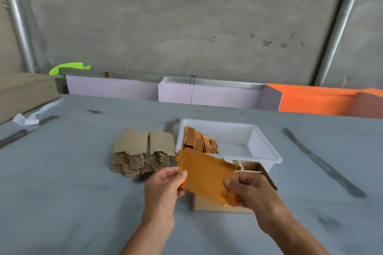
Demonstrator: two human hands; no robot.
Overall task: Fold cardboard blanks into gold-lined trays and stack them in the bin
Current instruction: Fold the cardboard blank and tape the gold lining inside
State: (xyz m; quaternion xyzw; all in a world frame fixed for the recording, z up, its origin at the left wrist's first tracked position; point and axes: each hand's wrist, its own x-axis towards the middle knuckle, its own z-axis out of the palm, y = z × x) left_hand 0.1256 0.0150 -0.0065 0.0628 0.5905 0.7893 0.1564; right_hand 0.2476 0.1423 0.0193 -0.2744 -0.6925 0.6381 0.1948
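A gold-lined cardboard blank (206, 175) is held in the air over the table, gold side toward me. My left hand (163, 187) pinches its left edge and my right hand (251, 189) grips its right end, where a flap is bent up. Behind it stands a white plastic bin (263, 147) with several folded gold trays (199, 141) leaning in its left part. To the left of the bin lies a stack of brown flat blanks (143, 151).
A small brown cardboard box (209, 205) sits under my hands, just in front of the bin. White and orange panels (217, 93) stand along the table's far edge. A strip of white paper (31, 117) lies at the far left.
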